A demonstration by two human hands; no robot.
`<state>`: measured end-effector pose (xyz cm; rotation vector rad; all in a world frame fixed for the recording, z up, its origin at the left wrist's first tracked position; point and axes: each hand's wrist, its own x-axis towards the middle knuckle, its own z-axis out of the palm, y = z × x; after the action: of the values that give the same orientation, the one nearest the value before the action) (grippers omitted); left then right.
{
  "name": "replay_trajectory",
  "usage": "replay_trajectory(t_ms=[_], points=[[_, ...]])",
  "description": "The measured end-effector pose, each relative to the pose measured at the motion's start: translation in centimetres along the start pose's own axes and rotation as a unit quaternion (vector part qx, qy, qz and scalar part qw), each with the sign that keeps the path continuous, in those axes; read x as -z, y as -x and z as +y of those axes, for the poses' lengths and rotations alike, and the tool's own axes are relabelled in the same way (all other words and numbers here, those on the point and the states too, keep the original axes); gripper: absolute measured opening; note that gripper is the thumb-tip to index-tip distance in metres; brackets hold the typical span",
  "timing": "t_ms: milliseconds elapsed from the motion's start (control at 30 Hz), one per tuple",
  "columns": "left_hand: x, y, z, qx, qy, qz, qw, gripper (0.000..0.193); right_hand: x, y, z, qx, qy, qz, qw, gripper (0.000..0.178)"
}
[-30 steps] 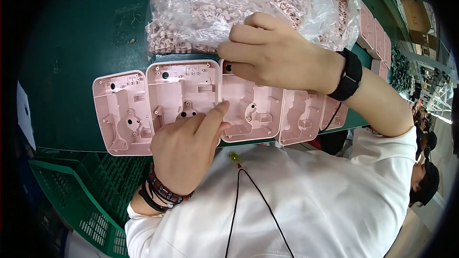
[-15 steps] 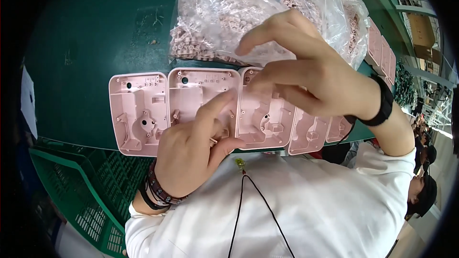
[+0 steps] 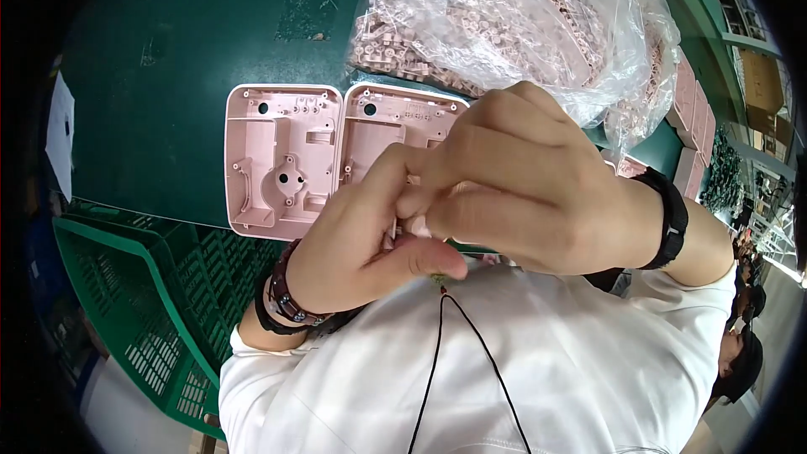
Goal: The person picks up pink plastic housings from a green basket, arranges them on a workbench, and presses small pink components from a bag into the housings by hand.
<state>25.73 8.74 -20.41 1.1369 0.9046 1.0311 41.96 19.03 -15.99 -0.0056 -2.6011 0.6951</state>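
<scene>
My left hand (image 3: 357, 227) is curled in front of my chest, with small pale pink plastic parts (image 3: 390, 237) showing between its fingers and palm. My right hand (image 3: 530, 189) meets it, fingers bent together at the left fingertips; whatever they pinch is hidden. Beyond the hands, open pink plastic housings stand in a row along the table edge. The leftmost housing (image 3: 259, 150) shows fully, with a round hole, posts and ribs inside. My hands partly cover the second housing (image 3: 370, 136) and mostly hide the others.
A clear plastic bag (image 3: 496, 34) full of small pink parts lies behind the row on the green table (image 3: 193, 42). More pink housings (image 3: 693, 105) stand at the right. A green plastic crate (image 3: 151, 303) is at the lower left. Other people are at the far right.
My right hand has come down from above the housings to meet my left hand. The left hand has drawn back from the second housing and curled. The view has shifted.
</scene>
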Motion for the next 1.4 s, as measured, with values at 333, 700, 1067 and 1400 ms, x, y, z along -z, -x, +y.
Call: replay_trajectory(t_ms=[333,700,1067,1400], points=[[0.9,2.0,1.4,0.13,0.029,0.117,0.984,0.019,-1.5,-1.6,0.1,-0.105,-0.138,-0.015,0.985,0.014],[3.2,2.6,0.3,0.064,-0.591,0.204,0.778,0.024,-3.3,-4.5,7.5,0.117,0.169,-0.157,0.966,0.011],[4.0,2.8,-0.1,0.028,-0.586,0.198,0.785,0.022,-4.3,-4.4,7.6,0.08,0.149,-0.176,0.97,0.01],[5.4,4.8,1.2,-0.049,0.076,0.209,0.974,0.062,-4.2,-8.1,0.9,-0.067,-0.038,-0.027,0.997,0.016]])
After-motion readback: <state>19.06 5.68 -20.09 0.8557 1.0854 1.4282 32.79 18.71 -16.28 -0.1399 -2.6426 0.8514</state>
